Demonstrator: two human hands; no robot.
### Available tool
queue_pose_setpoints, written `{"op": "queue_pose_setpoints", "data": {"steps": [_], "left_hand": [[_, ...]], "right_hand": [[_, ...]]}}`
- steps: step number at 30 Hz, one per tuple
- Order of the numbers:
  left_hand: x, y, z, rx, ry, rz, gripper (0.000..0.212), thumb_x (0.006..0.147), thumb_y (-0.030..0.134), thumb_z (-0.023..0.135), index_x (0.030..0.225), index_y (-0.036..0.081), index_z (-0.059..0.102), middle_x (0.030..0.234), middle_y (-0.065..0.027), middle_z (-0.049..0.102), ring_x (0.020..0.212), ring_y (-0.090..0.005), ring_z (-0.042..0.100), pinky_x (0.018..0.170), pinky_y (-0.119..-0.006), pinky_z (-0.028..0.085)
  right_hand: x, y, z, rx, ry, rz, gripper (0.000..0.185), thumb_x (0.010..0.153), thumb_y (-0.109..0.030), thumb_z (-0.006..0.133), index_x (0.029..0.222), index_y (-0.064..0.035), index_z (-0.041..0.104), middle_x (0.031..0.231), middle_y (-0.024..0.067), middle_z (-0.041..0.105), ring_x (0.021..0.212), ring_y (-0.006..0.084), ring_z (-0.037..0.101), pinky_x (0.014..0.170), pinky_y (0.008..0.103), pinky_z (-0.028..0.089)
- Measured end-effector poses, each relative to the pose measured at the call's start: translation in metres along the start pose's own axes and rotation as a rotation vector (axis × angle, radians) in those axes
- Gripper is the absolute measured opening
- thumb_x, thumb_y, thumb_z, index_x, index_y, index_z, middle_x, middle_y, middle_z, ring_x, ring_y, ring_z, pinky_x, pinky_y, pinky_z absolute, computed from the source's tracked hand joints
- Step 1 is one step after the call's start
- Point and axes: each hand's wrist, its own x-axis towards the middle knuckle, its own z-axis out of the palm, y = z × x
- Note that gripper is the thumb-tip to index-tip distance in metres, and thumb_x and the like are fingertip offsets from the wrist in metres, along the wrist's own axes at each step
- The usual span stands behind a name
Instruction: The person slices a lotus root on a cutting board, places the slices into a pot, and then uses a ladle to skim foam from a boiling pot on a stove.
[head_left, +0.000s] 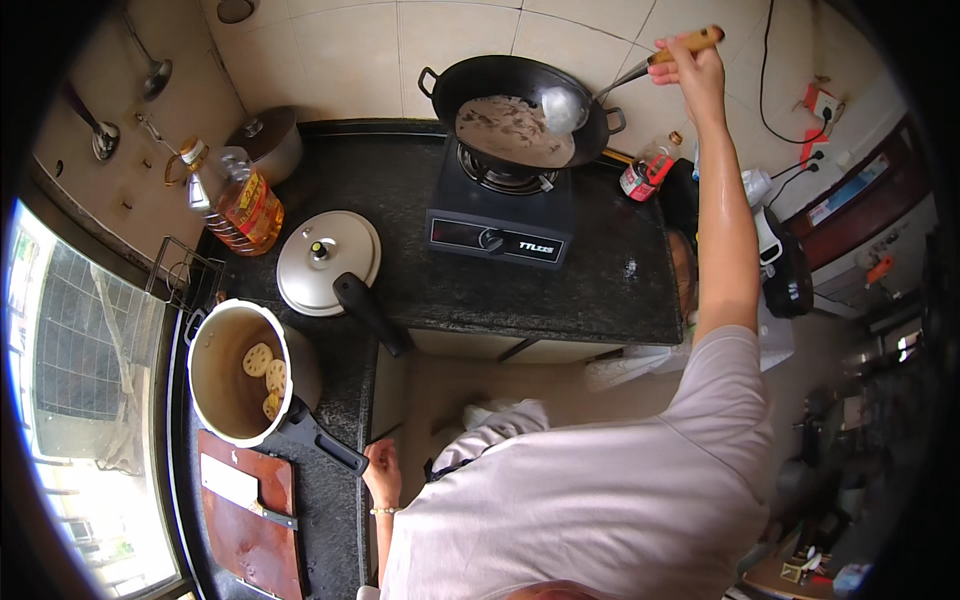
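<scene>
My right hand (694, 75) grips a metal ladle (564, 110) by its wooden handle. The ladle's bowl is at the right side of a black wok (480, 75), over or in cloudy, pinkish-brown liquid (510, 131). Under the wok is a black portable gas stove (495, 232); no flame can be made out. Low at the counter's front edge, my left hand (384, 472) is beside the handle tip of an uncovered pressure cooker pot (217, 375), its fingers partly curled. Whether it touches that handle is unclear. Lotus root slices (259, 360) lie inside the pot.
The pressure cooker lid (330, 255) lies on the black counter, near an oil bottle (240, 202) and a lidded pot (268, 142). A cleaver (232, 480) rests on a wooden cutting board (247, 540). Right of the wok stands a sauce bottle (646, 169).
</scene>
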Motion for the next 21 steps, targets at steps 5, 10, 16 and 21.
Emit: {"op": "queue_pose_setpoints", "data": {"steps": [5,10,16,21], "left_hand": [[0.007,0.004,0.018,0.026,-0.058,-0.024,0.009,0.081,0.000,0.057,0.087,0.003,0.063,0.075,-0.0093,0.057,0.057,-0.0196,0.055,0.052,-0.031,0.044],[0.019,0.024,0.038,0.088,0.009,0.028,0.009,0.080,0.002,0.058,0.087,0.003,0.063,0.072,-0.0108,0.056,0.058,-0.0224,0.056,0.052,-0.032,0.044],[0.028,0.041,0.082,0.097,0.124,-0.004,0.011,0.080,0.001,0.057,0.088,0.004,0.064,0.073,-0.0114,0.057,0.059,-0.0248,0.056,0.054,-0.034,0.044],[0.034,0.074,0.101,0.082,0.068,-0.009,0.012,0.079,0.002,0.058,0.089,0.004,0.064,0.073,-0.0115,0.057,0.060,-0.0248,0.056,0.054,-0.034,0.044]], "right_hand": [[0.054,0.002,0.005,-0.309,0.020,0.048,0.029,0.086,-0.026,0.059,0.091,0.0003,0.049,0.077,0.0101,0.060,0.049,0.0144,0.059,0.040,0.0253,0.048],[0.079,0.035,0.021,-0.462,-0.175,0.131,0.029,0.085,-0.025,0.057,0.094,0.0015,0.053,0.084,0.0132,0.062,0.054,0.0179,0.062,0.044,0.0270,0.052],[0.045,0.187,-0.031,0.426,0.159,0.518,0.021,0.082,-0.022,0.056,0.089,-0.0031,0.050,0.080,0.0136,0.062,0.054,0.0225,0.062,0.044,0.0321,0.054],[0.001,0.220,-0.002,0.690,0.289,0.641,0.023,0.084,-0.028,0.059,0.083,-0.0074,0.048,0.077,0.0112,0.061,0.049,0.0204,0.059,0.042,0.0306,0.053]]}}
